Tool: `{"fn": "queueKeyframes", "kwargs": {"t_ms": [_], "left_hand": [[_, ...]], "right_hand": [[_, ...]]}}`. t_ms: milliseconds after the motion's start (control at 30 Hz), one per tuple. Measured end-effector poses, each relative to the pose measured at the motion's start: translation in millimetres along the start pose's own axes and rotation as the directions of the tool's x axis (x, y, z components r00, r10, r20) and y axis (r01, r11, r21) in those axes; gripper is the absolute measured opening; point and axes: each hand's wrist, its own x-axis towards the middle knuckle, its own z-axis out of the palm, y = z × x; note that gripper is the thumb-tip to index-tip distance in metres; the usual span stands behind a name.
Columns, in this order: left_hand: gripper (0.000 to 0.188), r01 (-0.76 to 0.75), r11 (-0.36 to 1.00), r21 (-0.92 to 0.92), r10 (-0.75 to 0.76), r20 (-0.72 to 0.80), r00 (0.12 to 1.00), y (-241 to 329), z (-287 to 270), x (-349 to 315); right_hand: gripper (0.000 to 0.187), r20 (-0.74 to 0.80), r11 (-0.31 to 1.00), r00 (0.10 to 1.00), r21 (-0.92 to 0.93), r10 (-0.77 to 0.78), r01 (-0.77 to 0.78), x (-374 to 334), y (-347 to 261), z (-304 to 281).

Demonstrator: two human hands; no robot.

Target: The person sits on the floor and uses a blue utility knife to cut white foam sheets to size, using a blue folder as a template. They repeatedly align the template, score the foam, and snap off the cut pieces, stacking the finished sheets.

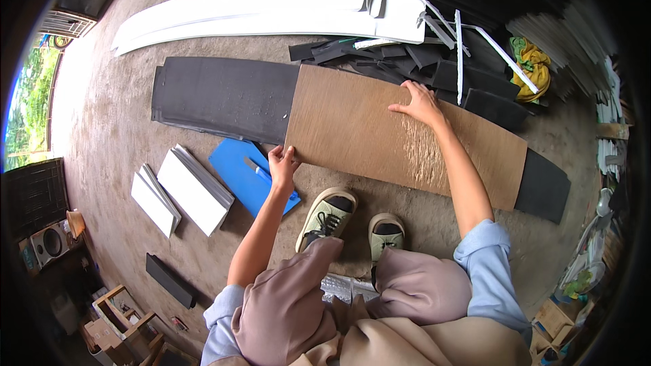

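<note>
A long brown board [400,137] lies flat on the concrete floor [108,115], just beyond the person's shoes [352,220], covering the right part of a dark rubber-like sheet [224,95] that shows again at its right end. The left hand [281,166] pinches the board's near left corner, thumb on top and fingers curled under the edge. The right hand [422,103] rests on the far edge with fingers spread flat. The board looks thin, stiff and fairly light, though long enough to flex or swing if lifted by one end; holding opposite long edges as now seems the steadiest grip. A rough, scraped patch near its middle hints at splintery edges. Just left of it lie a blue sheet [237,173] and a blue-handled knife [261,171], with white panel stacks [180,193] farther left. Black offcuts and white strips [420,47] crowd the far side, so open floor lies mainly to the far left
</note>
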Motion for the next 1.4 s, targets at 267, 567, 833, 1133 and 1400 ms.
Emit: {"fn": "queueKeyframes", "kwargs": {"t_ms": [267,567,833,1133,1400], "left_hand": [[0.04,-0.027,0.998,0.054,0.025,0.034,0.999,-5,-7,2],[0.073,0.154,0.988,0.014,-0.152,-0.083,0.985,7,9,14],[0.076,0.149,0.989,-0.014,-0.15,-0.041,0.988,2,6,5],[0.058,-0.112,0.97,0.216,0.138,-0.107,0.985,0,5,-12],[0.039,-0.234,0.931,0.281,0.243,0.001,0.97,27,-15,-3]], "right_hand": [[0.082,0.066,0.999,0.998,0.038,0.022,-0.024,1,-2,2],[0.08,0.094,0.996,0.995,0.085,0.032,-0.04,7,-7,-2],[0.078,0.123,0.993,0.992,0.117,-0.016,0.001,1,-5,-6],[0.077,-0.017,0.999,0.999,-0.026,-0.04,0.039,-9,-7,11],[0.072,-0.158,0.98,0.976,0.103,-0.152,0.169,6,-16,23]]}}
